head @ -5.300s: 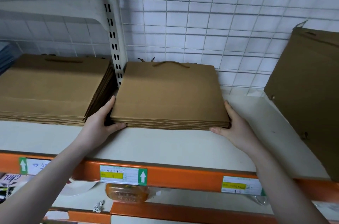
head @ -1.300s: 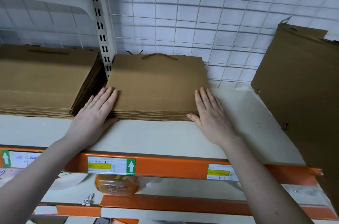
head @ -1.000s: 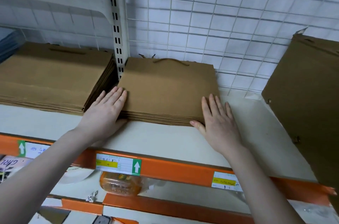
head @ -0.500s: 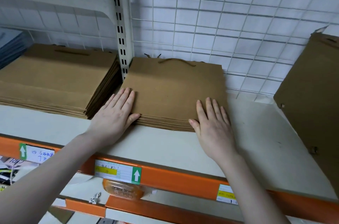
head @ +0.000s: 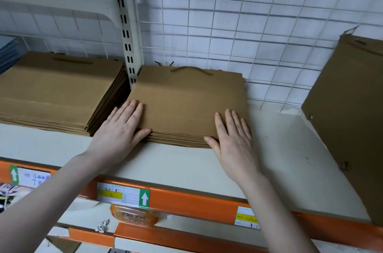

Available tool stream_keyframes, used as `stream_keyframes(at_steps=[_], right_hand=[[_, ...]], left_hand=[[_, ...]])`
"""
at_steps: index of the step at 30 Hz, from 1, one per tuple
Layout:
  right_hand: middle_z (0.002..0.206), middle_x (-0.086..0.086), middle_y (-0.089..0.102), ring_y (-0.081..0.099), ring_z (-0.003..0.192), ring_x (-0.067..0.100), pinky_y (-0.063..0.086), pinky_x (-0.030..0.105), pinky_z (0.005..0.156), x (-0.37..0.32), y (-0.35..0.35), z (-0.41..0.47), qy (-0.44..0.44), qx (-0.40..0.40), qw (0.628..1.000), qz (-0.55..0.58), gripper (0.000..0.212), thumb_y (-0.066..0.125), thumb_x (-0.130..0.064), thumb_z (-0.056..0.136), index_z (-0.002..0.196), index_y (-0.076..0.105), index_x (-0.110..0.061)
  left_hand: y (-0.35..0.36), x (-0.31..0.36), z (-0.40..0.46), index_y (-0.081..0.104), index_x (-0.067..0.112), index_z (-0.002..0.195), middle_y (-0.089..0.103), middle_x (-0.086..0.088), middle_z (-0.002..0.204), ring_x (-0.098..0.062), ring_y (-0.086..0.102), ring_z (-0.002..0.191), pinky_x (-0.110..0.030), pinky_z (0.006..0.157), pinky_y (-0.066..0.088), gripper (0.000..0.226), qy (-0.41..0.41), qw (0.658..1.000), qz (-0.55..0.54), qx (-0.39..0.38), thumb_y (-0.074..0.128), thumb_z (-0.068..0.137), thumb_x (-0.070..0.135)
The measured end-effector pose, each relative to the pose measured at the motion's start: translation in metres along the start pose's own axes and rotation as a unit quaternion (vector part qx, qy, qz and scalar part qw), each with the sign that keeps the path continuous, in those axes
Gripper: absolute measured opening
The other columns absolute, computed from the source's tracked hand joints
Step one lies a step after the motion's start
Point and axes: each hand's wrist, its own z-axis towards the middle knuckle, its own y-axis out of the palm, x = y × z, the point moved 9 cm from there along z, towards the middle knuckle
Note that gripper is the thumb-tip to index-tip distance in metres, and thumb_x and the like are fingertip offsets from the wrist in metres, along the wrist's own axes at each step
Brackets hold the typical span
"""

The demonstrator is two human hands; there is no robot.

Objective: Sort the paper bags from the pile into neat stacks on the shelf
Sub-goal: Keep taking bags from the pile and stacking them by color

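Fingers (head: 132, 107) of my left hand (head: 119, 134) and right hand (head: 234, 140) lie straight and flat on the brown paper-bag stack (head: 186, 103), on the cream shelf (head: 279, 149) before a white wire grid (head: 248, 24).

Two flat stacks of paper bags (head: 186, 103), one leaning bundle (head: 348, 120), two hands (head: 120, 134).

Shelf (head: 279, 149) bare between stack (head: 186, 103), carton (head: 348, 118)

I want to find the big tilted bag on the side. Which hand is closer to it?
Right. The right hand lies on the middle stack, nearer the leaning bag; the left hand lies at the stack's far side.
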Motion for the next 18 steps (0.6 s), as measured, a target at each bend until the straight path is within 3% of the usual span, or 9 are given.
stream_keyframes(at_steps=[5, 7, 10, 13, 18], right_hand=[[0.129, 0.024, 0.055, 0.053, 0.121, 0.036, 0.038, 0.048, 0.102, -0.005, -0.004, -0.004, 0.001, 0.005, 1.0, -0.003, 0.065, 0.031, -0.051, 0.088, 0.124, 0.058, -0.004], [0.126, 0.025, 0.056, 0.054, 0.119, 0.037, 0.04, 0.049, 0.1, -0.008, -0.004, -0.005, -0.009, 0.013, 1.0, -0.007, 0.058, 0.05, -0.048, 0.087, 0.122, 0.059, -0.002], [0.124, 0.027, 0.057, 0.056, 0.116, 0.039, 0.042, 0.051, 0.097, -0.01, -0.002, -0.004, -0.02, 0.007, 1.0, -0.016, 0.066, 0.076, -0.042, 0.071, 0.12, 0.06, 0.0], [0.122, 0.028, 0.058, 0.057, 0.114, 0.039, 0.045, 0.053, 0.094, -0.01, -0.002, 0.0, -0.025, -0.003, 0.999, -0.021, 0.068, 0.082, -0.037, 0.065, 0.119, 0.061, 0.0], [0.119, 0.028, 0.059, 0.059, 0.111, 0.04, 0.045, 0.053, 0.093, -0.01, 0.001, 0.003, -0.024, -0.019, 0.999, -0.033, 0.072, 0.084, -0.038, 0.061, 0.118, 0.062, -0.001]], left_hand=[[-0.003, 0.006, -0.001, 0.042, 0.0, 0.138, 0.043, -0.021, 0.142, -0.033, 0.038, 0.134, -0.041, 0.11, 0.023, 0.097, -0.014, 1.0, 0.024, 0.003, 0.008, 0.084, 0.074], [0.0, 0.007, -0.003, 0.045, -0.001, 0.135, 0.047, -0.022, 0.138, -0.035, 0.043, 0.131, -0.042, 0.108, 0.026, 0.089, -0.006, 0.999, 0.037, 0.003, 0.024, 0.085, 0.07], [0.0, 0.006, -0.003, 0.047, -0.004, 0.133, 0.049, -0.024, 0.136, -0.037, 0.045, 0.128, -0.046, 0.106, 0.031, 0.08, 0.0, 0.999, 0.037, 0.008, 0.048, 0.081, 0.058], [-0.003, 0.009, 0.001, 0.052, -0.008, 0.127, 0.053, -0.027, 0.13, -0.041, 0.051, 0.121, -0.05, 0.101, 0.036, 0.077, 0.004, 0.999, 0.041, 0.022, 0.073, 0.071, 0.041], [-0.005, 0.012, 0.002, 0.052, -0.007, 0.127, 0.054, -0.027, 0.128, -0.041, 0.051, 0.121, -0.049, 0.102, 0.034, 0.077, 0.031, 0.998, 0.042, 0.032, 0.077, 0.07, 0.039]])
